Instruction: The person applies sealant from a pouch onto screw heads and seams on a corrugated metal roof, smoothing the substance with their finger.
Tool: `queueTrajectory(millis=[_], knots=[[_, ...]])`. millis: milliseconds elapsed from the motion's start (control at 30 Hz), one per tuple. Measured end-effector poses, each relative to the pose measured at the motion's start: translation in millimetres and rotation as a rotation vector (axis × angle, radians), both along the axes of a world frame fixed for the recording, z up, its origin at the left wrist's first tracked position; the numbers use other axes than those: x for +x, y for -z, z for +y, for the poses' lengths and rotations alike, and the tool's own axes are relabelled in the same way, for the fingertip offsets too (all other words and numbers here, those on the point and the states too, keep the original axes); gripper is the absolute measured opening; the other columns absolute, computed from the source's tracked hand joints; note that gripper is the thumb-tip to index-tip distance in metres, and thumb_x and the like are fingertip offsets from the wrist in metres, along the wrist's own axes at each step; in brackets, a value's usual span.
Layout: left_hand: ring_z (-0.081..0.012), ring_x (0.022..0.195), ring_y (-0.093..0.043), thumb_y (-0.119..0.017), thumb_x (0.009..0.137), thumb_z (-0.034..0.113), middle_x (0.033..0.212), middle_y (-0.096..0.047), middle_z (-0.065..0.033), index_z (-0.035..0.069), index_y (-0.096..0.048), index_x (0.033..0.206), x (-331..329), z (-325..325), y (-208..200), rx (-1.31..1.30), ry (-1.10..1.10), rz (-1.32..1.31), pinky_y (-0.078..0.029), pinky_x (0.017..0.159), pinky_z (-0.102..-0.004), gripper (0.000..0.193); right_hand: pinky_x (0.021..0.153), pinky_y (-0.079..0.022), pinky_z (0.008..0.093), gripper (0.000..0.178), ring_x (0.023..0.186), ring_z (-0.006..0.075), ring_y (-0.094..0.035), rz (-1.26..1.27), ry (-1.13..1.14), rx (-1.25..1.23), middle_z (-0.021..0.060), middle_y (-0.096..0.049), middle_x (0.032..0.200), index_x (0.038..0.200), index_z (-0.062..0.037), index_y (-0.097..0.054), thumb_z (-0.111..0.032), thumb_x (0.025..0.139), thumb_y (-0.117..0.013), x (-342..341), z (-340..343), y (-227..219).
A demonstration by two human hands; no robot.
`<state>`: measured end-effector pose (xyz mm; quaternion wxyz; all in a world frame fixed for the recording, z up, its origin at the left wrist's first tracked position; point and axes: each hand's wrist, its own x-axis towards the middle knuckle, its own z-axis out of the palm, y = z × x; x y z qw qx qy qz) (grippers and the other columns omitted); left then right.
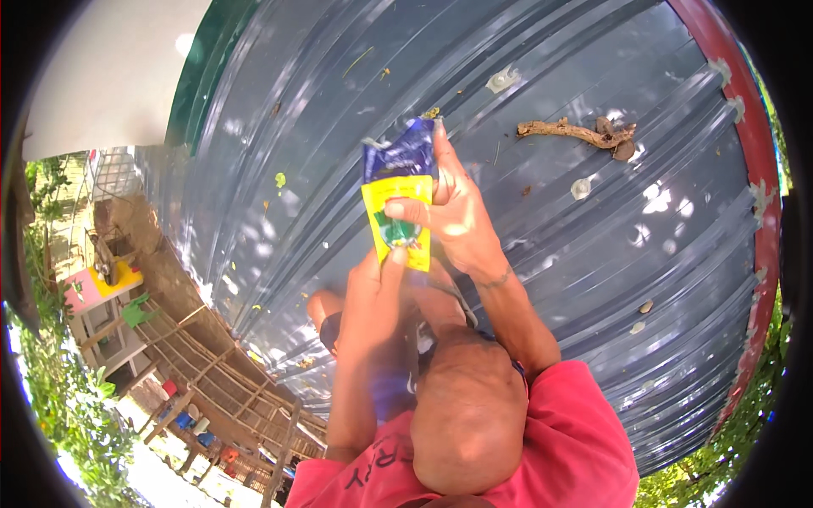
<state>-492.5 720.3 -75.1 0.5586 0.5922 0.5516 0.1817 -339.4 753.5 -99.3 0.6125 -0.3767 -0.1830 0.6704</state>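
Observation:
A flat plastic packet (398, 188), dark blue at its far end and yellow with a green patch at its near end, is held up above the metal roofing. My right hand (457, 216) grips it from the right side, its thumb lying across the yellow front and its fingers stretched behind. At the near edge, the thumb of my left hand (378, 275) presses on the yellow part; the other left fingers are mostly hidden behind it. The packet's blue end looks crumpled. Whether it is open or sealed I cannot tell.
Ridged dark grey metal roofing (313, 135) spreads beneath me. A crooked dry branch (576, 133) lies on it at the far right, among scattered leaves. Red edging (756, 169) borders the right side. Below on the left are a wooden pole frame (203, 356) and green foliage (72, 406).

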Motion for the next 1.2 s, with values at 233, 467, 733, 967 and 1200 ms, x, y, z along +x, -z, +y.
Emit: queueTrajectory(millis=[233, 467, 733, 967, 1200], knots=[[-0.0077, 0.062, -0.050, -0.045, 0.111, 0.026, 0.074, -0.059, 0.0006, 0.001, -0.064, 0.106, 21, 0, -1, 0.031, -0.228, -0.088, -0.041, 0.055, -0.0273, 0.032, 0.070, -0.059, 0.0278, 0.108, 0.081, 0.0144, -0.071, 0.037, 0.035, 0.045, 0.0157, -0.074, 0.099, 0.160, 0.0036, 0.006, 0.007, 0.085, -0.072, -6, -11, -3], [-0.0118, 0.057, -0.055, -0.048, 0.109, 0.027, 0.069, -0.061, -0.0010, 0.005, -0.067, 0.113, 11, -7, -21, 0.100, -0.081, 0.129, -0.042, 0.054, -0.0298, 0.029, 0.084, -0.057, 0.0306, 0.100, 0.093, 0.0193, -0.073, -0.087, 0.172, 0.118, 0.0159, -0.075, 0.100, 0.159, 0.0089, -0.008, 0.013, 0.080, -0.070, 11, -7, -15], [-0.0425, 0.086, -0.068, -0.049, 0.104, 0.022, 0.094, -0.068, -0.0243, -0.001, -0.060, 0.118, -14, -12, -24, -0.130, 0.081, 0.092, -0.051, 0.077, -0.0459, 0.029, 0.093, -0.053, 0.0288, 0.101, 0.093, 0.0160, -0.071, -0.178, 0.157, 0.110, 0.0116, -0.075, 0.094, 0.159, 0.0081, -0.007, 0.014, 0.081, -0.071, 17, -10, -5], [-0.0092, 0.075, -0.064, -0.056, 0.106, 0.018, 0.089, -0.072, -0.0033, 0.002, -0.069, 0.115, -22, 11, 28, -0.149, -0.189, -0.342, -0.050, 0.064, -0.0250, 0.023, 0.079, -0.055, 0.0239, 0.096, 0.087, 0.0113, -0.068, -0.296, -0.070, 0.048, 0.0142, -0.074, 0.107, 0.163, -0.0036, -0.012, 0.010, 0.086, -0.069, -4, -17, 0], [-0.0071, 0.074, -0.058, -0.053, 0.108, 0.022, 0.086, -0.065, 0.0008, 0.002, -0.067, 0.110, -20, 16, 7, -0.219, -0.139, -0.265, -0.045, 0.061, -0.0260, 0.024, 0.081, -0.055, 0.0279, 0.092, 0.085, 0.0123, -0.067, -0.360, -0.028, 0.146, 0.0084, -0.071, 0.096, 0.162, -0.0033, -0.019, 0.010, 0.085, -0.069, 8, -19, 1]])
